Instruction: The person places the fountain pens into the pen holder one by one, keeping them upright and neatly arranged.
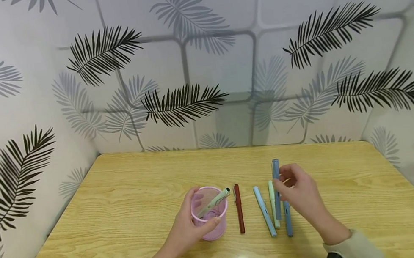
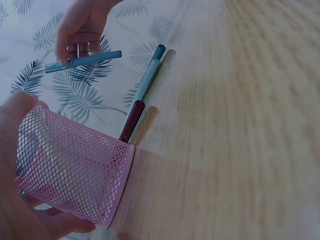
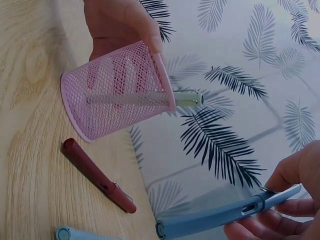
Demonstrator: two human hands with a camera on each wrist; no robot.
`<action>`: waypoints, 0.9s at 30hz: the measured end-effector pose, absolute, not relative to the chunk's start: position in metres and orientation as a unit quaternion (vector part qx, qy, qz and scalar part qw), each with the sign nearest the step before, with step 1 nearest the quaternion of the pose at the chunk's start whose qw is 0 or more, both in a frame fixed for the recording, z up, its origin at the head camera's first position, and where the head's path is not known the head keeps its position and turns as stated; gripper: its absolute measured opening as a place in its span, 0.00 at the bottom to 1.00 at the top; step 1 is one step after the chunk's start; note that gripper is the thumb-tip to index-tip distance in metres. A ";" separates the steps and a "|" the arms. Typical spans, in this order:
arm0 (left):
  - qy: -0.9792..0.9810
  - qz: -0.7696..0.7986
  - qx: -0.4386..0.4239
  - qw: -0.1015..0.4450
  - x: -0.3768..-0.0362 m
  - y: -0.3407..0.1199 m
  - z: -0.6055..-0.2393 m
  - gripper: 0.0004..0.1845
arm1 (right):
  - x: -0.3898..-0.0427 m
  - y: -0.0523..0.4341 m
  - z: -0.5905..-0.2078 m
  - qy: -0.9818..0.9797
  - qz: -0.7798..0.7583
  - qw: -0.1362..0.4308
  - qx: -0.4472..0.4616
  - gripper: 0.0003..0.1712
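Blue pen sits in the right hand, lifted off the counter, roughly upright in the head view with its upper end above the fingers. Grip: thumb and fingertips pinch the barrel partway along; the right wrist view shows the fingers curled round the barrel near the clip end, the open end of the pen pointing away. The right forearm enters from the lower right with the wrist bent upward; its sleeve is cut off by the frame edge.

Left hand wraps the pink mesh pen cup, thumb on the near side and fingers round the far side. The cup stands on the counter, slightly tilted. A pale green pen leans inside it, its cap end projecting over the rim.

On the counter between the hands lie a dark red pen, a light blue pen, a mint green pen and, beneath the held pen, another blue pen.

Hard to make out:
- The mint pen and the lower blue pen are partly covered by the held pen and the right hand.
- The left wrist view is motion-blurred; the cup's contents are indistinct through the mesh.
- The left palm is hidden behind the cup.
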State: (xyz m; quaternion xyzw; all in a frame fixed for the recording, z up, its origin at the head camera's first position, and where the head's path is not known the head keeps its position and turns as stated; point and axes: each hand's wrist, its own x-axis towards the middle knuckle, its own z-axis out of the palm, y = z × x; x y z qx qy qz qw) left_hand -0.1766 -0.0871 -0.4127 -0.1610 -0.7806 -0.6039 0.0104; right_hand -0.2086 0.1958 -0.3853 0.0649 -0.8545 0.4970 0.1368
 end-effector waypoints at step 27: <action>-0.794 -0.587 -0.160 0.011 -0.175 -0.088 -0.413 0.46 | -0.194 0.158 -0.372 -0.724 0.628 0.206 0.199 0.14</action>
